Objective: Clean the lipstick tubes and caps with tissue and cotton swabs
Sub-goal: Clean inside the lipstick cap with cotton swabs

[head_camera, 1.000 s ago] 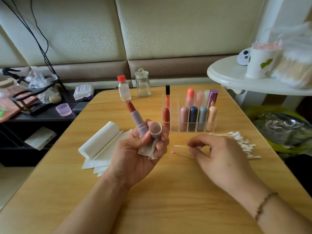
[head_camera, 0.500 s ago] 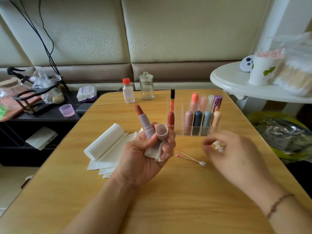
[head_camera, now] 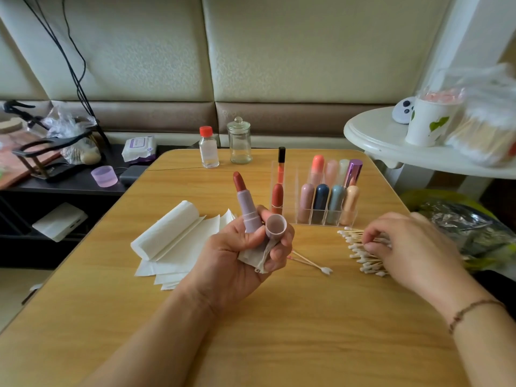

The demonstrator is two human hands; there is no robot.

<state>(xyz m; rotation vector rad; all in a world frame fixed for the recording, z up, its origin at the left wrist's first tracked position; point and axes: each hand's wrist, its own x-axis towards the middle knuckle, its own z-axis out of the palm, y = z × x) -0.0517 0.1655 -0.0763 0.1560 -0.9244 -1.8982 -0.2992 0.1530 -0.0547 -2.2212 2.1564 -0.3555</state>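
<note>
Far left on the dark side shelf, a wipes pack (head_camera: 138, 148) with a purple label, print too small to read. On the wooden table (head_camera: 251, 331), a stack of folded tissue (head_camera: 173, 241) lies left of centre. Left hand (head_camera: 240, 261), palm up, grips an open lilac lipstick tube (head_camera: 247, 208) upright with red bullet exposed, its cap (head_camera: 276, 225) mouth-up beside it, plus a crumpled tissue piece (head_camera: 255, 255), fingers curled round all three. Far centre: a red-capped bottle (head_camera: 208, 148) and a glass jar (head_camera: 239, 142), no readable labels. Clear organizer (head_camera: 318, 191) holds capped lipsticks. Two used swabs (head_camera: 310, 262) lie near it. Right hand (head_camera: 410, 247), palm down, fingertips pinched together on the cotton swab pile (head_camera: 360, 252) at the right edge.
</note>
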